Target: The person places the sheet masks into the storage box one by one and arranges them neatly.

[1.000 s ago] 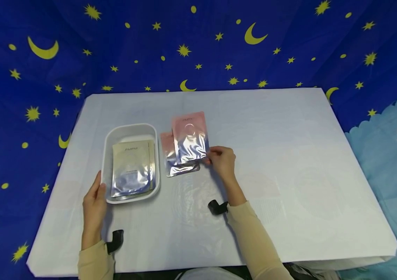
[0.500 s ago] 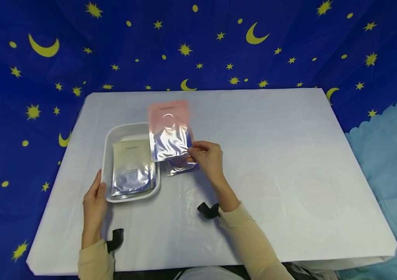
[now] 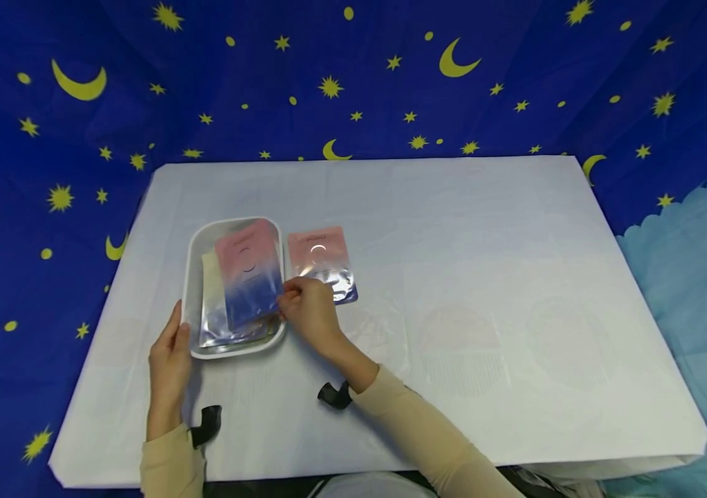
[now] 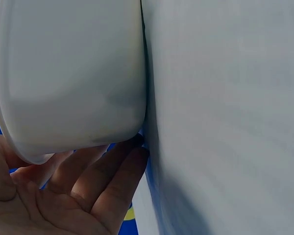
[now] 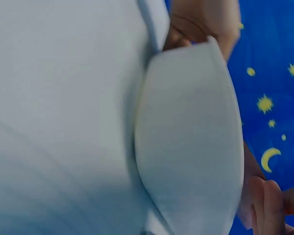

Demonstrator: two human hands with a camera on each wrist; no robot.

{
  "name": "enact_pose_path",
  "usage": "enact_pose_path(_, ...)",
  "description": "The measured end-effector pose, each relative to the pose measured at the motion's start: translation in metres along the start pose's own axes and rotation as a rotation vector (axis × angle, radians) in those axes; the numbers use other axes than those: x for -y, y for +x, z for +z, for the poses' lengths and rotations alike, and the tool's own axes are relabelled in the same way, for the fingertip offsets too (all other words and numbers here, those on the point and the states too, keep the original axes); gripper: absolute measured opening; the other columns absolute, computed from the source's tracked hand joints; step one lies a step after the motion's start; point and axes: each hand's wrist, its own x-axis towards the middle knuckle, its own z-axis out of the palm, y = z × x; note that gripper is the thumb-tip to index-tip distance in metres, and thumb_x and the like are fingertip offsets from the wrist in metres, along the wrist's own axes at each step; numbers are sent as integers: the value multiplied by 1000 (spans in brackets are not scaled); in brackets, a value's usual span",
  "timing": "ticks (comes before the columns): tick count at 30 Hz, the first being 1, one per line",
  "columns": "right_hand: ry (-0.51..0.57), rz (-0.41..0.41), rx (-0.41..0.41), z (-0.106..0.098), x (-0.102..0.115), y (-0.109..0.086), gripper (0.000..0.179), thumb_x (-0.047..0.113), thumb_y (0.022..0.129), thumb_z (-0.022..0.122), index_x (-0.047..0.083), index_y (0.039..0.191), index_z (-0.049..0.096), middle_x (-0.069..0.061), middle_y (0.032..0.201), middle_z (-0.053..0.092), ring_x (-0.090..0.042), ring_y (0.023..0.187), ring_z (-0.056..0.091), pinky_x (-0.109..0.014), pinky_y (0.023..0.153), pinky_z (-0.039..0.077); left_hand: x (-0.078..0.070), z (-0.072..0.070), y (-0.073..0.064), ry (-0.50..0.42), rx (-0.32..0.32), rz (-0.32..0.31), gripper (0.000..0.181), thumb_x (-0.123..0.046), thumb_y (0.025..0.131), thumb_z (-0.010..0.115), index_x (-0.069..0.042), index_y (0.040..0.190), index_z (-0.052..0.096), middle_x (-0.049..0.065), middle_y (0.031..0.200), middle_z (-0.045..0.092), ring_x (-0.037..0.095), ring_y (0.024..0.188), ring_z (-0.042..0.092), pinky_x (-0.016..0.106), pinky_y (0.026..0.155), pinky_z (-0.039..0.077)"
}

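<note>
A pink-to-blue sheet mask packet (image 3: 246,273) is tilted over the white plastic tray (image 3: 233,355). My right hand (image 3: 313,311) pinches its lower right edge between thumb and fingers. Beneath it, cream-and-silver packets (image 3: 213,297) lie in the tray, partly covered. My left hand (image 3: 169,370) holds the tray's left side, thumb at the rim; in the left wrist view its fingers (image 4: 108,181) rest against the outer wall. A second pink packet (image 3: 319,249) lies flat on the table just right of the tray, its lower left part hidden behind my right hand.
The table (image 3: 484,277) has a white cover over its top. A blue curtain (image 3: 378,90) with yellow stars and moons hangs behind it and at the left. Light blue cloth (image 3: 702,290) hangs at the right. Black camera mounts (image 3: 207,427) sit at both wrists.
My right hand has carried the pink packet leftward from above the other pink packet to over the tray, uncovering that one. My left hand stays at the tray.
</note>
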Motion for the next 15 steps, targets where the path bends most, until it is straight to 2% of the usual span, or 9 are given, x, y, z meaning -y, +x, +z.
enact_pose_path(3, -116, -88, 41, 6, 3, -4, 20, 1, 81, 71, -7, 98, 73, -9, 76, 72, -13, 64, 69, -8, 60, 48, -1, 0, 0, 4, 2, -7, 46, -19, 106, 38, -17, 152, 32, 4, 158, 29, 25, 147, 25, 32, 123, 19)
enact_pose_path(9, -354, -270, 170, 6, 7, -8, 22, 13, 83, 74, 3, 102, 75, -2, 81, 71, -6, 66, 62, -11, 57, 43, -3, 0, -2, -1, 11, -17, 46, -21, 107, 36, -18, 153, 31, 3, 159, 28, 24, 147, 23, 34, 124, 18)
enact_pose_path(12, -329, -304, 190, 2, 6, -8, 25, 14, 86, 72, 5, 110, 74, -5, 92, 75, -6, 66, 64, -11, 59, 45, -4, -1, -2, 9, 14, -27, 46, -22, 107, 35, -19, 153, 31, 3, 159, 27, 26, 148, 22, 37, 124, 17)
enact_pose_path(15, -276, -323, 153, -5, 4, -5, 27, 14, 88, 70, 4, 114, 73, -7, 99, 75, -8, 68, 67, -14, 64, 50, -3, -1, -2, 18, 17, -40, 46, -23, 107, 35, -22, 153, 31, 1, 159, 26, 26, 148, 22, 39, 124, 17)
